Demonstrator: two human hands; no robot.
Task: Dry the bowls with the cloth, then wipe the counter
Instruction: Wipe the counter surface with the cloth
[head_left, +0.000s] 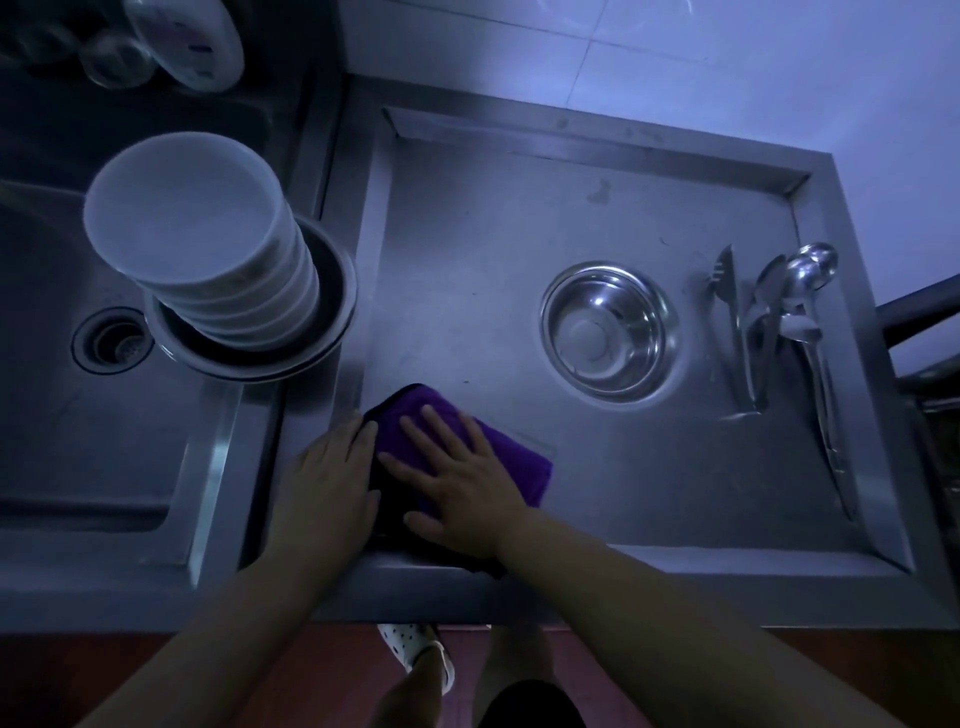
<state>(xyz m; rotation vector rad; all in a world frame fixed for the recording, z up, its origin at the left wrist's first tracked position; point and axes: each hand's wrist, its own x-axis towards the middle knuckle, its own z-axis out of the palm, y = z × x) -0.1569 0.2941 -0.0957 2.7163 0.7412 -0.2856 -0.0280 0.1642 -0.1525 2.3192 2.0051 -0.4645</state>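
Observation:
A purple cloth (511, 457) lies flat on the steel counter (649, 467) near its front left corner. My right hand (457, 483) presses down on the cloth with fingers spread and straight. My left hand (330, 483) lies flat beside it, fingertips touching the cloth's left edge. A stack of several white bowls (192, 228) stands in a wide steel bowl (332, 332) at the sink's right edge. A small steel bowl (608, 330) sits upright on the counter, right of the cloth.
Steel spoons and a fork (779, 322) lie at the counter's right side. The sink (78, 426) with its drain (111, 340) is on the left. Glassware and a plate (171, 41) sit at the back left. The counter has a raised rim.

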